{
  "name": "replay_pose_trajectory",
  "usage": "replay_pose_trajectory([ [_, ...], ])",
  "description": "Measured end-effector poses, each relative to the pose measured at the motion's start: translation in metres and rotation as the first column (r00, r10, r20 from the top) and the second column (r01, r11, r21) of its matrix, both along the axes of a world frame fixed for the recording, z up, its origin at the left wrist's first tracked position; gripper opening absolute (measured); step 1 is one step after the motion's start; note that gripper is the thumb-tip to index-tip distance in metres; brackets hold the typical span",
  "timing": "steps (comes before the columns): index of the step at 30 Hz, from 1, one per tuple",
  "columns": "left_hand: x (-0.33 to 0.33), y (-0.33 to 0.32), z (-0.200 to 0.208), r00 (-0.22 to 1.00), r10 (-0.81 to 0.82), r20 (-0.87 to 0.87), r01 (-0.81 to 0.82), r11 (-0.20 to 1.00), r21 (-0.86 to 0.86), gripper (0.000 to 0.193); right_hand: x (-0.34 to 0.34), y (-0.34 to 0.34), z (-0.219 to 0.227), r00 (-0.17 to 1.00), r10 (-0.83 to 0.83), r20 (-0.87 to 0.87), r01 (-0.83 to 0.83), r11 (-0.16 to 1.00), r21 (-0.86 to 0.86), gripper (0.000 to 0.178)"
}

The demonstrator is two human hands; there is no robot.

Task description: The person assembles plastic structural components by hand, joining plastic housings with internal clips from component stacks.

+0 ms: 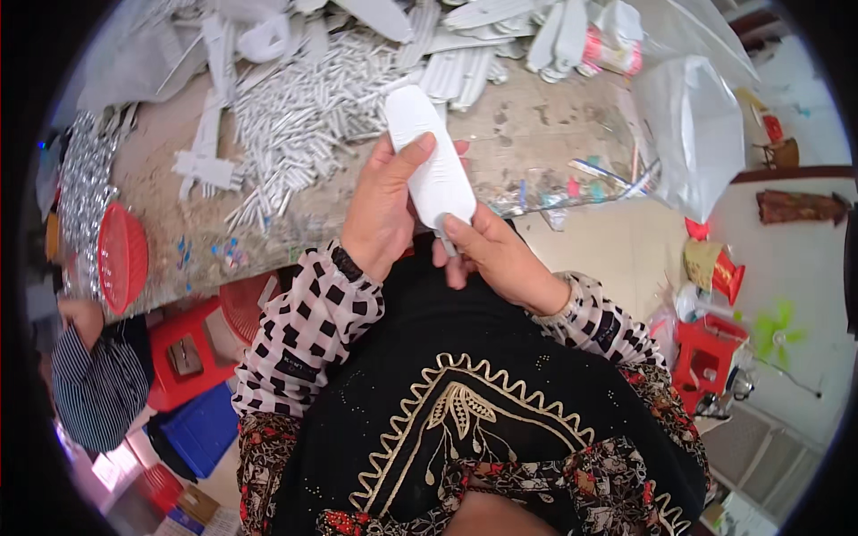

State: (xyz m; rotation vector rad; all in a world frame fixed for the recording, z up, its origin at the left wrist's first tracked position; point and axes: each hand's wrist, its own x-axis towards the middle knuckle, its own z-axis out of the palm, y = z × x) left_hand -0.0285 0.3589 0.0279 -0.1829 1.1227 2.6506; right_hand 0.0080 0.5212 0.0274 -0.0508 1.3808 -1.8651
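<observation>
A long, flat white plastic piece (431,165) with rounded ends is held up between my two hands, over the near edge of the table. My left hand (380,210) grips its left side, the thumb lying across its face. At the lower end, my right hand (505,255) pinches the piece with its thumb on top. A small greyish part (446,243) pokes out below that thumb; what it is I cannot make out. Beyond my hands lies a heap of small white sticks (299,112), and more flat white pieces (460,76) are stacked behind it.
A red basket (122,259) stands at the table's left edge beside a pile of shiny silver pieces (85,192). To the right hangs a white plastic bag (697,134). Another person's striped sleeve (98,384) is at the far left, near a red stool (183,353).
</observation>
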Motion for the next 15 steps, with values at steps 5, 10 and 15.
replay_pose_trajectory([
  [5,-0.01,0.031,-0.019,0.974,-0.225,0.013,0.226,0.972,-0.059,0.058,0.0,0.074,-0.005,0.815,-0.269,-0.513,0.463,0.835,0.297,0.024],
  [10,-0.014,0.024,-0.031,0.923,-0.383,-0.032,0.337,0.846,-0.412,0.043,-0.038,0.148,0.065,0.547,0.03,-0.836,0.787,0.321,0.527,0.022],
  [15,-0.012,0.026,-0.039,0.907,-0.421,0.023,0.389,0.816,-0.427,0.036,-0.03,0.156,0.088,-0.003,-0.156,-0.988,0.929,0.366,-0.06,0.017],
])
